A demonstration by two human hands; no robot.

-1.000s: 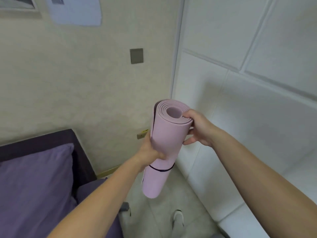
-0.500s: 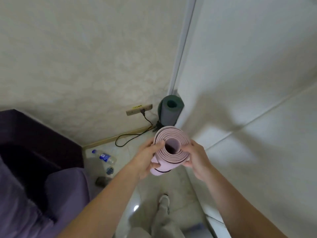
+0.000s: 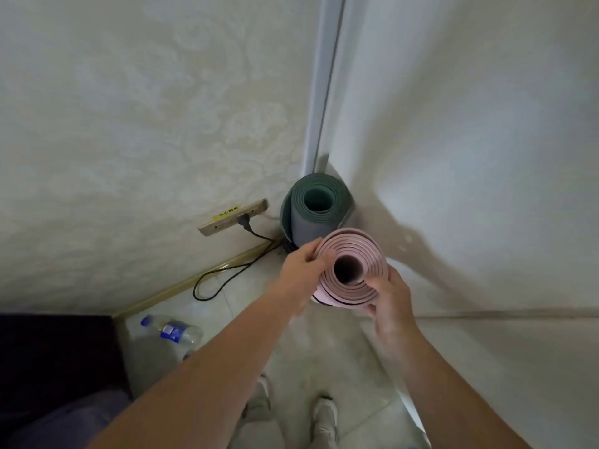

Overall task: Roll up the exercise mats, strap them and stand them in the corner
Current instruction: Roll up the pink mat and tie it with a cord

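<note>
Here, pink rolled mat (image 3: 351, 265) upright (seen end-on), just in front of green rolled mat (image 3: 316, 210) in the corner, left hand (image 3: 303, 270) and right hand (image 3: 389, 298) gripping its top rim

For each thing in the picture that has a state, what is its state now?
Pink mat: rolled, upright, held at its top.
Green mat: rolled, standing in the corner.
Left hand: gripping the pink mat.
Right hand: gripping the pink mat.
Plug: in the socket strip.
Bottle: lying on the floor.
</note>
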